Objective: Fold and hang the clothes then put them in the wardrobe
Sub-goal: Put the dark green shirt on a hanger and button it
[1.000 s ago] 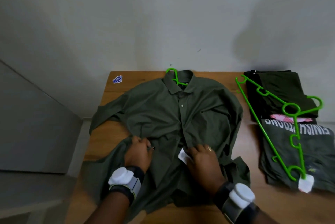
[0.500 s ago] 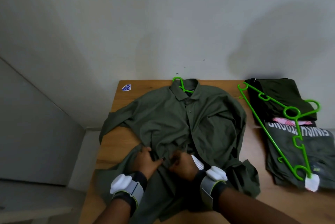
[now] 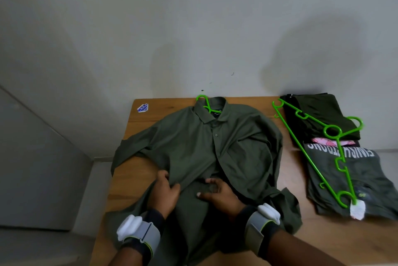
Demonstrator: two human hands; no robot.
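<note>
Left hand [image 3: 164, 192] is pinching the olive button-up shirt [image 3: 193, 147] by its front edge, right hand [image 3: 219, 196] is gripping it too, fingers curled.

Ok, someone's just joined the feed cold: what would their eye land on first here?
The dark green shirt spread over the middle of the wooden table, with a bright green hanger poking out of its collar. At the near edge the left hand pinches the shirt's front and the right hand lies on it. On the right, a second hanger lies across a pile of folded clothes.
</note>
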